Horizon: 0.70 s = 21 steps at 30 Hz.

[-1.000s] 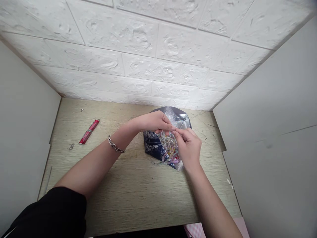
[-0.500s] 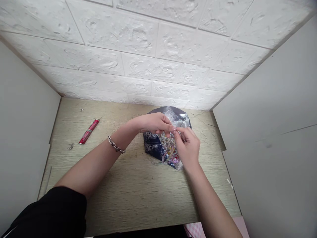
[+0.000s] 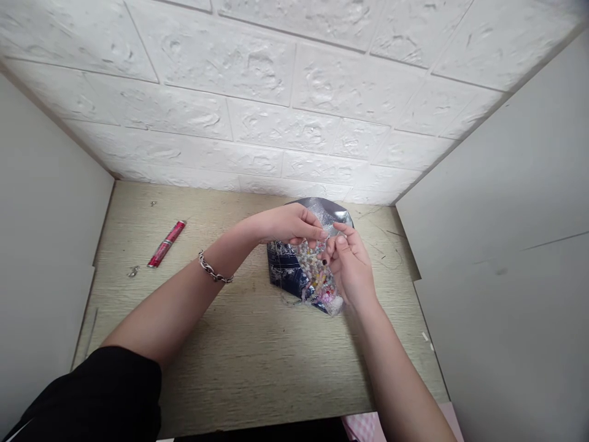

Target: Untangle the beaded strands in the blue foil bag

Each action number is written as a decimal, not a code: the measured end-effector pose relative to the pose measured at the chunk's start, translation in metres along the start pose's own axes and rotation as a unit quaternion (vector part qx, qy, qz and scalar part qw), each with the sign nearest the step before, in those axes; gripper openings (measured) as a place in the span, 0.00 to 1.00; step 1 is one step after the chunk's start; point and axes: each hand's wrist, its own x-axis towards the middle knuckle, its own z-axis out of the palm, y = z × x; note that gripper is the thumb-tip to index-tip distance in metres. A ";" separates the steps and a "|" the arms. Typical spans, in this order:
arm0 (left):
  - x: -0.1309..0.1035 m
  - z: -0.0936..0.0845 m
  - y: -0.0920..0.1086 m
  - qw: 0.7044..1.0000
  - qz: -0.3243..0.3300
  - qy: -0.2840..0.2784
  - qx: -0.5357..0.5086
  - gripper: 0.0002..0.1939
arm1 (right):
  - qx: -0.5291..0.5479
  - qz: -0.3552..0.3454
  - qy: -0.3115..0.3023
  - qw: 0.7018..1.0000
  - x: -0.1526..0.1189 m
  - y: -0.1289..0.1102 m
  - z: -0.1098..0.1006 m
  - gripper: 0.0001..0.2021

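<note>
My left hand [image 3: 299, 226] reaches in from the left with thumb and forefinger pinched together. Whatever lies in that pinch is too small to make out. Close beside it, my right hand [image 3: 352, 261] is curled, its thumb bent in toward the fingers and the forefinger lifted. A small dark round spot shows at its fingertips; I cannot tell if it is a bead. Under both hands lies a silver-and-dark-blue foil bag [image 3: 286, 270], spread open. Many small multicoloured beads [image 3: 317, 276] lie on it, partly covered by my hands.
A red tube-shaped packet [image 3: 166, 244] rests on the wooden tabletop [image 3: 230, 368] at the left. Small shiny metal bits [image 3: 133, 271] lie near it. Thin threads [image 3: 386, 258] are at the right. White brick wall [image 3: 257, 129] and grey side panels enclose the table.
The fingertips of my two hands were touching and are now slightly apart. My right hand has turned, its forefinger raised and its thumb drawn back. My left hand has barely moved.
</note>
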 end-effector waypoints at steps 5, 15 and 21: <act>-0.001 0.001 0.000 1.000 0.024 -0.009 0.009 0.13 | 0.070 0.041 0.019 0.996 -0.003 -0.005 -0.001 0.09; -0.002 0.004 0.003 0.999 0.031 -0.018 0.007 0.12 | 0.134 0.060 0.011 0.989 -0.001 -0.008 -0.002 0.12; -0.005 0.002 0.006 0.999 0.028 -0.005 0.013 0.13 | 0.135 -0.002 0.026 0.990 0.001 -0.001 -0.005 0.11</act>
